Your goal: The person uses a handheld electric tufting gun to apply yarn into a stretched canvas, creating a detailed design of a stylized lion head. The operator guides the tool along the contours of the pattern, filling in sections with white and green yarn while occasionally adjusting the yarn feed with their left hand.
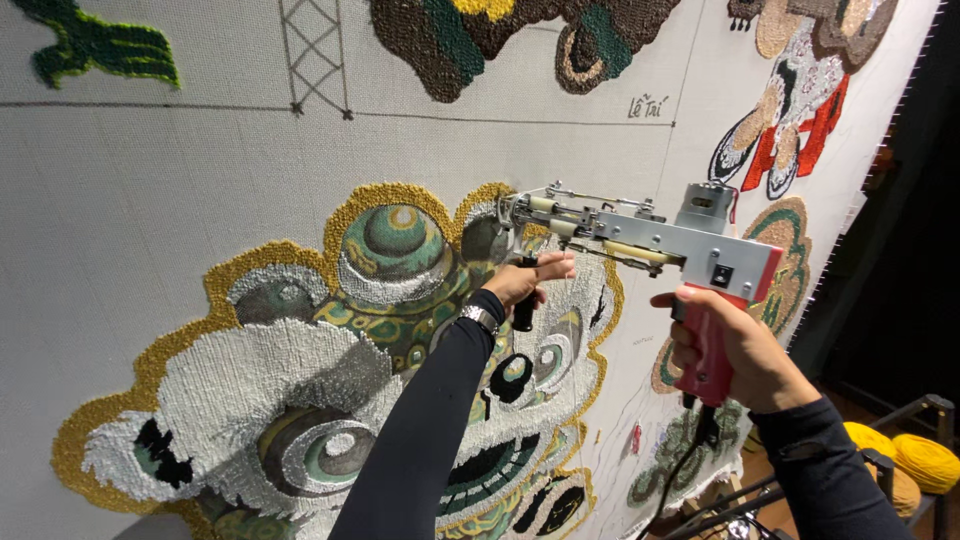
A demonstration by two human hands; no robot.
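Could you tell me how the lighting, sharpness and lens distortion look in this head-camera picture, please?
Head view: the pale woven backing cloth is evenly lit, its ruled lines bowed by the wide lens; the right edge falls dark; the silver-and-red tufting gun and both hands, left and right, are sharp, without glare.

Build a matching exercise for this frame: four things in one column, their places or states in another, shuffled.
Things:
1. left hand
2. right hand
3. yellow yarn balls
4. silver wristwatch

Places or states:
A. on the rack at lower right
B. wrapped around the red pistol grip of the tufting gun
C. worn on the left wrist
D. gripping the gun's black front handle

Pairs: 1-D, 2-B, 3-A, 4-C
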